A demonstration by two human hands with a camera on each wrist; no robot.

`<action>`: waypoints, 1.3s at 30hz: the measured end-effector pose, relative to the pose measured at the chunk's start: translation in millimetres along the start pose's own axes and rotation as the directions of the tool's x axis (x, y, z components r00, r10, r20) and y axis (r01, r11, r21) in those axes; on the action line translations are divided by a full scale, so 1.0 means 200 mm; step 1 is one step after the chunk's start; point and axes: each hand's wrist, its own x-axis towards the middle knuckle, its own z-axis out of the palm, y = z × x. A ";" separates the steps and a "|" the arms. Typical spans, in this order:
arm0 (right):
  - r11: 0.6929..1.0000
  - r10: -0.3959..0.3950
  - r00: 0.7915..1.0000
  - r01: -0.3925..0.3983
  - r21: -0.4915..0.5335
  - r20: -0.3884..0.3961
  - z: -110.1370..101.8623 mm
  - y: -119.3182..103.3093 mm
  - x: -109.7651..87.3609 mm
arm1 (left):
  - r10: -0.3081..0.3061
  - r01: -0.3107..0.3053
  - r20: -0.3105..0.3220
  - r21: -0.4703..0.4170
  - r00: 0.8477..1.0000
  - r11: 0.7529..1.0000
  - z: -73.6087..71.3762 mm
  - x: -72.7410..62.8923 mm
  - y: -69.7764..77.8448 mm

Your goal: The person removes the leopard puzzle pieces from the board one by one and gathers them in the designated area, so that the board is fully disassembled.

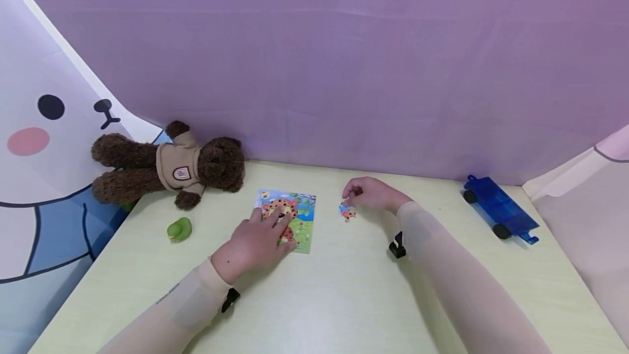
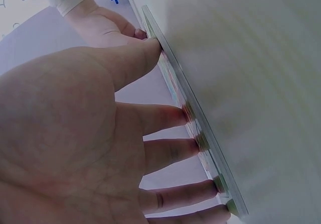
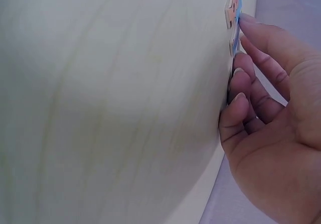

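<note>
A jigsaw puzzle board (image 1: pixel 306 228) with a spotted cartoon animal on blue and green lies on the table. Spread over its left side, my left hand (image 1: pixel 257 239) rests fingertips and thumb on the picture, fingers straight. In the left wrist view those fingertips touch the board's upper face near its edge (image 2: pixel 200 118). To the right of the board, my right hand (image 1: pixel 375 194) pinches a small puzzle piece (image 1: pixel 347 212) printed with an animal face and blue. The right wrist view has the thumb at the piece (image 3: pixel 234 8), the other fingers curled close to the tabletop.
A brown teddy bear (image 1: pixel 179 165) in a beige top lies at the back left. Nearer sits a green toy duck (image 1: pixel 179 229). On the right stands a blue toy wagon (image 1: pixel 501 206) with black wheels. Purple cloth (image 1: pixel 344 70) hangs behind the table (image 1: pixel 334 299).
</note>
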 end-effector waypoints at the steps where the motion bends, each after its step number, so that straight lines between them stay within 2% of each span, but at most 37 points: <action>1: 1.000 0.000 1.000 0.000 -0.001 -0.001 0.00 0.00 0.00 | 0.002 -0.002 -0.002 0.001 1.000 1.000 0.00 0.00 0.00; 9: 1.000 -0.011 1.000 0.011 -0.021 -0.027 -0.02 -0.05 0.02 | 0.000 0.000 -0.008 -0.001 1.000 1.000 0.00 0.00 0.00; 13: 0.999 -0.047 0.998 0.047 -0.006 -0.048 -0.04 -0.15 0.05 | -0.003 0.003 -0.007 -0.008 1.000 1.000 0.00 0.00 0.00; 19: 0.998 -0.064 0.997 0.065 0.026 -0.036 -0.02 -0.33 0.10 | -0.012 0.012 -0.003 -0.010 1.000 1.000 0.00 0.00 0.00; 25: 0.997 -0.080 0.996 0.080 0.021 -0.036 0.04 -0.46 0.18 | -0.005 0.005 -0.015 -0.024 1.000 1.000 0.00 0.01 0.00; 30: 0.992 -0.125 0.992 0.125 0.033 -0.007 0.12 -0.53 0.25 | -0.002 0.001 -0.021 -0.033 1.000 0.999 0.00 0.01 0.00; 39: 0.988 -0.129 0.991 0.131 -0.085 0.039 0.25 -0.61 0.33 | 0.018 -0.018 -0.018 -0.001 1.000 1.000 -0.01 0.00 0.01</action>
